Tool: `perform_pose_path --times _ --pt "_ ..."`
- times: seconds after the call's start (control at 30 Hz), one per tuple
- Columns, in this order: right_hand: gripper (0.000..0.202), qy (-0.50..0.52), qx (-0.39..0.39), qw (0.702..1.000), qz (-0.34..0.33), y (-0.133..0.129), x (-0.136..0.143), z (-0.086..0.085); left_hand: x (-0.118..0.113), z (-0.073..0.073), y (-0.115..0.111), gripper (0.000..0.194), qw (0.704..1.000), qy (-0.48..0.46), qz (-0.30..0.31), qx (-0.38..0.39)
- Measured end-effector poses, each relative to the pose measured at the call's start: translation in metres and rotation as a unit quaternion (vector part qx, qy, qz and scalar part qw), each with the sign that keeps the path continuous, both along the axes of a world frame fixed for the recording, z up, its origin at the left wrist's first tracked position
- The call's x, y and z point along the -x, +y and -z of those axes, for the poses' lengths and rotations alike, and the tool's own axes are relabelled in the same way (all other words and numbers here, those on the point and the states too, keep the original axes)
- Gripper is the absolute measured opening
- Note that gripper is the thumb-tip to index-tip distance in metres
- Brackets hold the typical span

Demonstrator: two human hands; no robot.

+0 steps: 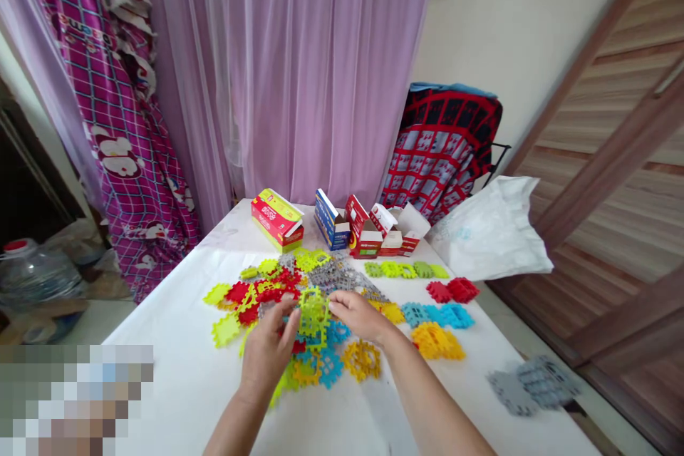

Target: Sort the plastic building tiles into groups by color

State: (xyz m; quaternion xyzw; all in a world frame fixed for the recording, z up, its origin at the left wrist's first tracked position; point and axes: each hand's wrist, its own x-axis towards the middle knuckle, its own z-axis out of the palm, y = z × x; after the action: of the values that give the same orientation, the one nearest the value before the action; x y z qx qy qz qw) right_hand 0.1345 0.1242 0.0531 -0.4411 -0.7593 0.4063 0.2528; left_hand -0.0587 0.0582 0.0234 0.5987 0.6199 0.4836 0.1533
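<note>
Green block (314,305), one: pinched in right hand's (359,315) grip. Left hand (267,348) at its edge, grip unclear. Coloured blocks (330,368), many: on table (176,349).

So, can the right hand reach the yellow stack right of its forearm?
Probably yes: the yellow stack lies uncovered near the right hand, though that hand is at the green pieces.

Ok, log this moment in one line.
Left hand: at yellow-green piece, left edge | right hand: at its right edge | grip: unclear | around: mixed-color pile | table right: color-grouped pieces | behind: cardboard boxes
</note>
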Motion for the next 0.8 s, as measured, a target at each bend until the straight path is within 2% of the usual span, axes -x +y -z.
perform_pose_path --times 0.1,0.2,0.3,0.4,0.5,0.63,0.73,0.8 --pt "0.019 0.012 -0.008 1.000 -0.001 -0.021 -0.016 0.001 -0.025 0.001 -0.005 0.029 0.989 -0.081 0.087 0.087" --pt "0.019 0.025 -0.025 0.998 0.044 -0.040 -0.030 0.003 -0.044 0.000 -0.007 0.034 0.964 -0.168 0.144 0.144" --pt "0.021 0.097 -0.028 0.988 0.119 -0.053 -0.038 0.012 -0.063 -0.003 -0.010 0.041 0.935 -0.259 0.153 0.190" --pt "0.028 0.191 -0.024 0.963 0.188 -0.058 -0.042 0.022 -0.081 0.001 -0.014 0.054 0.909 -0.322 0.143 0.223" --pt "0.030 0.237 -0.034 0.939 0.247 -0.058 -0.046 0.029 -0.097 0.008 -0.019 0.048 0.902 -0.341 0.141 0.223" --pt "0.030 0.189 -0.075 0.944 0.260 -0.063 -0.057 0.029 -0.105 0.010 -0.021 0.047 0.886 -0.386 0.117 0.230" --pt "0.025 0.096 -0.150 0.951 0.252 -0.074 -0.065 0.025 -0.105 0.008 -0.021 0.052 0.855 -0.441 0.099 0.253" --pt "0.029 0.022 -0.199 0.950 0.238 -0.082 -0.068 0.023 -0.105 0.007 -0.022 0.055 0.841 -0.459 0.102 0.266"
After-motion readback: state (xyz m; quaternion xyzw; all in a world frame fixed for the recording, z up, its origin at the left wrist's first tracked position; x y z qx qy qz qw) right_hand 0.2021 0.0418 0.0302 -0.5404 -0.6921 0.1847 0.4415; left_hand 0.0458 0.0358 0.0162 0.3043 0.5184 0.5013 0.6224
